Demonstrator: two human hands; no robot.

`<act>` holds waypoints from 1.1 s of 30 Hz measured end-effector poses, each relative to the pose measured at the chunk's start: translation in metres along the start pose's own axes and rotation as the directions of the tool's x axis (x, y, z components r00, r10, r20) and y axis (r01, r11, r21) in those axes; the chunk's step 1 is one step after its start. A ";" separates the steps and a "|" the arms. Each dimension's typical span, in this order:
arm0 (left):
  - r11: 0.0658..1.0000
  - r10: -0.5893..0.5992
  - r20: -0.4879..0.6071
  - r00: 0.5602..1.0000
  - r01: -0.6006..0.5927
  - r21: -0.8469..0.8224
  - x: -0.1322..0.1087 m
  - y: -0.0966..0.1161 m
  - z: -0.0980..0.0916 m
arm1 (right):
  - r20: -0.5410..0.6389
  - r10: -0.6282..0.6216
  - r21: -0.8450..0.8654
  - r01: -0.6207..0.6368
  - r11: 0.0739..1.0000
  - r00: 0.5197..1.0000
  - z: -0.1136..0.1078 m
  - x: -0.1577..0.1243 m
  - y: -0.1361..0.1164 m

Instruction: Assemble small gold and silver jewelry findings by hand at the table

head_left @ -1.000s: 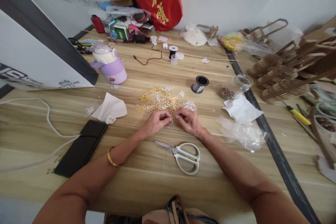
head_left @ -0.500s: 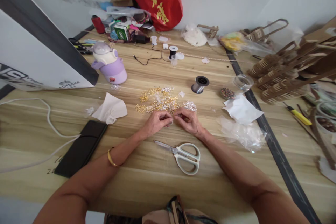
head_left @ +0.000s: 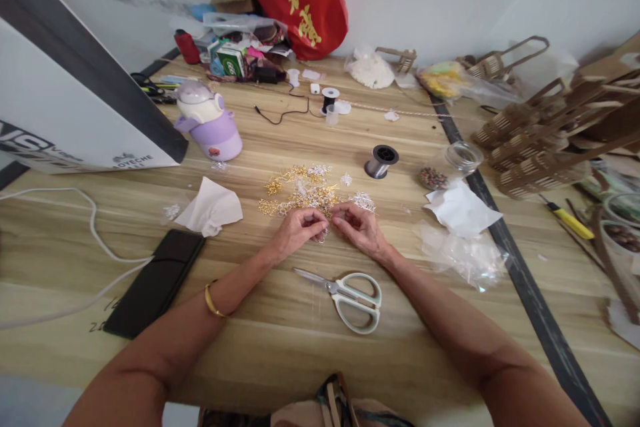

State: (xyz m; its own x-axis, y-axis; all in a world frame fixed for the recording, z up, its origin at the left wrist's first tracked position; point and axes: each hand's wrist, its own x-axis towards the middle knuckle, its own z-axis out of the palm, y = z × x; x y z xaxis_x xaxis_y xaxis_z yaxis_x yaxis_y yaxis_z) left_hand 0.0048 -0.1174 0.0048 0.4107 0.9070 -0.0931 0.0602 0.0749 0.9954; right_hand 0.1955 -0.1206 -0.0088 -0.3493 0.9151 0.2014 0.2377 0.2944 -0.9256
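Observation:
My left hand (head_left: 301,231) is closed in a pinch, with a small silvery chain-like piece (head_left: 323,235) hanging at its fingertips. Close beside it, my right hand (head_left: 359,228) also pinches, but whatever lies between its fingertips is too small to name. Just beyond both hands spreads a pile of gold and silver jewelry findings (head_left: 305,193). A separate heap of silver pieces (head_left: 362,201) lies behind the right hand. Scissors with pale handles (head_left: 350,297) rest on the table between my forearms.
A wire spool (head_left: 382,161) stands beyond the pile. At left are a purple bottle (head_left: 215,130), a crumpled tissue (head_left: 210,208) and a black phone (head_left: 156,283). To the right are a bead jar (head_left: 463,159), white paper (head_left: 463,208), plastic bags (head_left: 467,257) and small woven baskets (head_left: 530,160).
The fingertips of both hands have shifted slightly, and more of the silvery piece shows below my left fingers. Everything else stays in place.

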 end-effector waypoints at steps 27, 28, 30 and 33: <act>0.998 -0.015 0.019 1.000 0.016 -0.061 0.001 0.000 -0.001 | 0.126 0.076 0.250 -0.106 0.963 0.989 0.001 0.002 -0.009; 0.997 -0.017 0.015 1.000 0.018 -0.071 0.001 0.001 -0.001 | 0.131 0.083 0.261 -0.115 0.959 0.988 0.001 0.002 -0.009; 0.997 -0.019 0.000 1.000 0.019 -0.079 0.001 0.002 -0.001 | 0.138 0.094 0.267 -0.128 0.955 0.986 0.001 0.002 -0.009; 0.996 -0.021 -0.036 0.999 0.018 -0.086 0.000 0.003 0.001 | 0.143 0.105 0.265 -0.141 0.954 0.984 0.000 0.002 -0.009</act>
State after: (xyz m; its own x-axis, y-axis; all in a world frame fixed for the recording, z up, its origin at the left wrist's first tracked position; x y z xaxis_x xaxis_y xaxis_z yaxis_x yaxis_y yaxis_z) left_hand 0.0055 -0.1173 0.0076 0.3764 0.9195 -0.1132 -0.0107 0.1265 0.9919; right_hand 0.1924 -0.1213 -0.0002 -0.4486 0.8921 0.0546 0.0361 0.0791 -0.9962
